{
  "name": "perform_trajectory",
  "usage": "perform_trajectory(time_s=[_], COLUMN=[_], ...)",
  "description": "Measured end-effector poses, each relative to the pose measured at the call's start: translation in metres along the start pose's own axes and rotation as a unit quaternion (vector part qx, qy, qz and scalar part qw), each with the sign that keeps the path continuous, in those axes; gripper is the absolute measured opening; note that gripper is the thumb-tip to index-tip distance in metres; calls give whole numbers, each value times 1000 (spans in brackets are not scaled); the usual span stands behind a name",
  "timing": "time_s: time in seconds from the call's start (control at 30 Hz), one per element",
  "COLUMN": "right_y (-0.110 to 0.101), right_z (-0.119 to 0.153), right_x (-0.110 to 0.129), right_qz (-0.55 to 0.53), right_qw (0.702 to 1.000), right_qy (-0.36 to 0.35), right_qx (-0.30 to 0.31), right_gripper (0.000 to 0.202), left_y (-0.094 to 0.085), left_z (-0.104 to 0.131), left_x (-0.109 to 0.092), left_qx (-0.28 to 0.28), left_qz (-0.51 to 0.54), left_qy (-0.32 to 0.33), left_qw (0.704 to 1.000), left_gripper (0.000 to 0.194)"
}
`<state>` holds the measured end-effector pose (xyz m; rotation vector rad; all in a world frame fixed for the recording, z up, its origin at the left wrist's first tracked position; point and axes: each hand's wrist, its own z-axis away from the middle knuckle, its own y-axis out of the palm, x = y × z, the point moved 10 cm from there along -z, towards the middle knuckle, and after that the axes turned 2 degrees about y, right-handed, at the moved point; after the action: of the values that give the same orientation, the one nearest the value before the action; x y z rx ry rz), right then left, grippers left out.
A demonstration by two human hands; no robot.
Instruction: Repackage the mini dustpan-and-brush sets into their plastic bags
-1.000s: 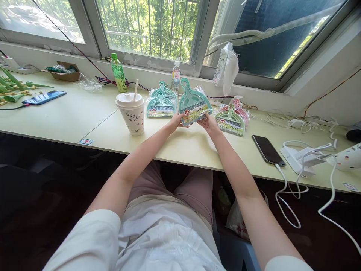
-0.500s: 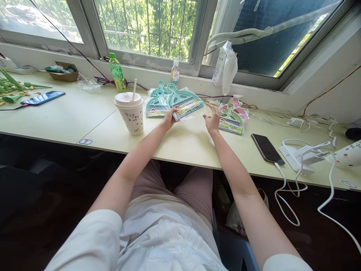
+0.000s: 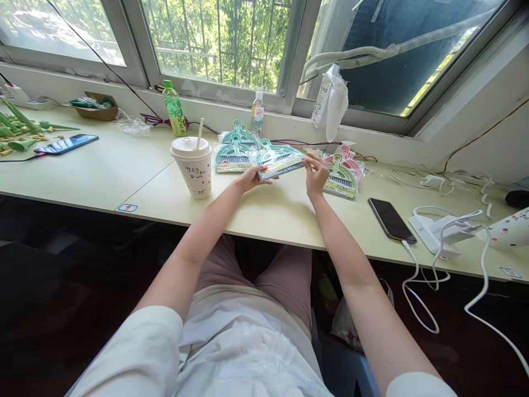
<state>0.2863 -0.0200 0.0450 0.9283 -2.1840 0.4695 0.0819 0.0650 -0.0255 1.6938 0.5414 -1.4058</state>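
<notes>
Above the table, a teal dustpan and brush set (image 3: 281, 159) in clear wrapping is tilted nearly flat between my hands. My left hand (image 3: 253, 178) grips its left corner, some fingers reaching beneath it. At the right corner, my right hand (image 3: 316, 174) pinches the set between thumb and fingers. Behind and left of it lie other wrapped teal dustpan sets (image 3: 235, 154). Just right of my right hand are a green wrapped dustpan set (image 3: 341, 177) and a pink one (image 3: 354, 163), partly covered by the green.
A lidded paper cup (image 3: 193, 168) with a straw stands left of my left arm. Along the window are a green bottle (image 3: 175, 109), a small bottle (image 3: 257, 113) and a tissue pack (image 3: 329, 102). A black phone (image 3: 391, 219) and a white power strip (image 3: 433, 234) with cables lie right.
My right hand has closed on the right corner of the teal set, where it was open and apart before. The set has tipped flatter, and my left hand's fingers have shifted underneath.
</notes>
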Motion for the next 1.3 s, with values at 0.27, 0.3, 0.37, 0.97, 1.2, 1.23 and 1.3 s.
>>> perform_trajectory(time_s=[0.27, 0.3, 0.37, 0.97, 1.2, 1.23, 1.3], right_y=[2, 1, -2, -2, 8, 8, 8], right_z=[1, 2, 3, 1, -7, -9, -11], right_x=[1, 2, 6, 10, -21, -31, -50], right_qz=[51, 68, 102, 256, 149, 135, 121], right_qw=[999, 998, 995, 962, 988, 990, 991], right_qy=[4, 2, -13, -91, -32, -10, 36], right_qx=[14, 9, -5, -22, 33, 38, 40], right_gripper=[19, 20, 23, 34, 40, 46, 58], left_y=[0, 1, 5, 8, 12, 13, 13], left_z=[3, 3, 3, 12, 15, 16, 15], left_x=[-1, -1, -1, -1, 9, 12, 14], left_qx=[6, 10, 33, 56, 71, 72, 69], left_qz=[-11, -10, -10, -94, -118, -121, -126], left_qy=[-1, 2, 5, -13, -49, -55, -56], left_qw=[1000, 1000, 999, 994, 989, 988, 988], left_gripper=[24, 21, 18, 43, 54, 57, 61])
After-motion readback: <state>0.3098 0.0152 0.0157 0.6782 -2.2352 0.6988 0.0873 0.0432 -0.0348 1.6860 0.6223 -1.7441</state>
